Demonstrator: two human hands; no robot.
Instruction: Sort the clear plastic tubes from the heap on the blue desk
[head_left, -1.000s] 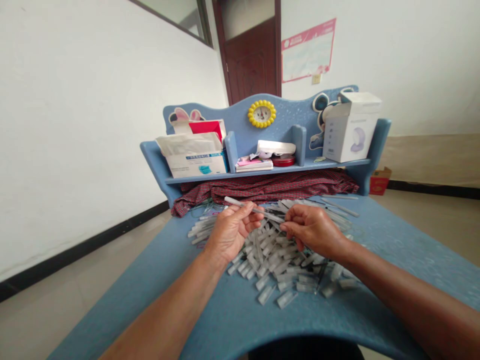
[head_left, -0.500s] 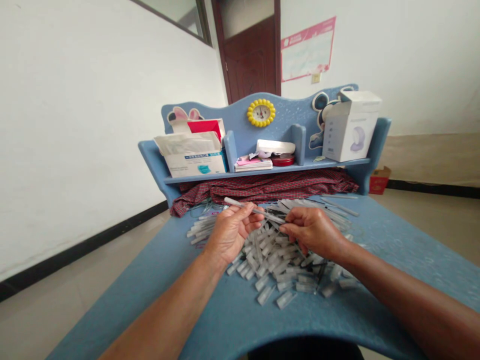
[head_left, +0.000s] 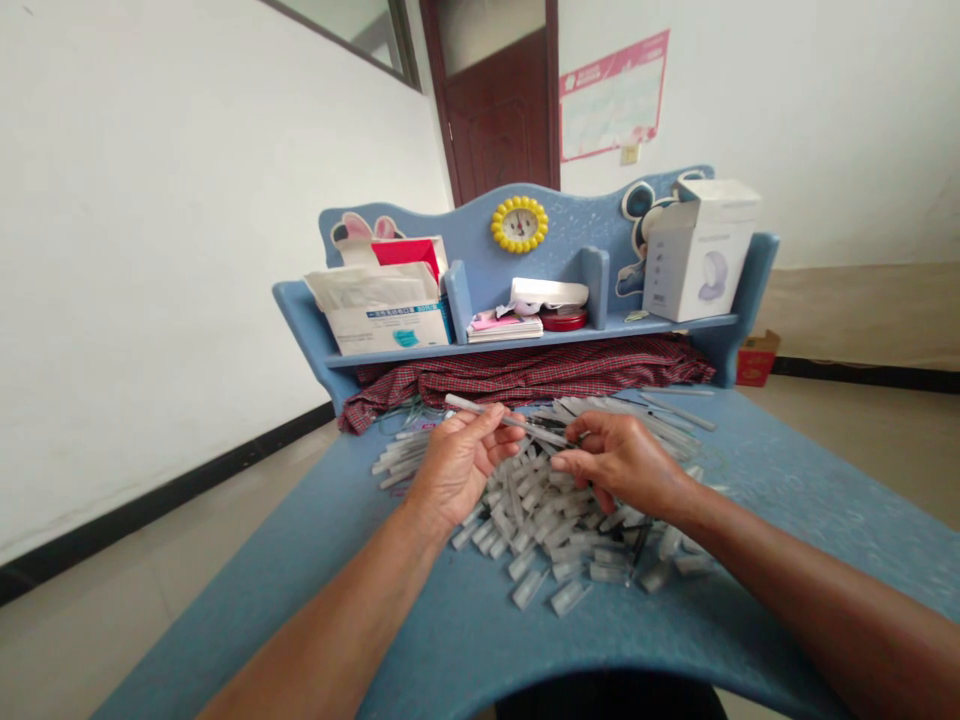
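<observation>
Right thumb (head_left: 568, 462) edges left. Left hand (head_left: 459, 465) firmly pinches a tube (head_left: 463, 404) slanting near-right; right hand (head_left: 630, 463) curls loosely at its end, hold unclear.

At mid-frame, the long, slim plastic tube (head_left: 543, 433) is frosted white, the heaped short plastic pieces (head_left: 541, 512) translucent grey-white, the broad tabletop (head_left: 465, 625) mottled blue. Higher up, the crumpled cloth (head_left: 525, 373) is red-and-dark plaid; at upper centre, the round clock (head_left: 520, 224) has a yellow scalloped rim.
</observation>
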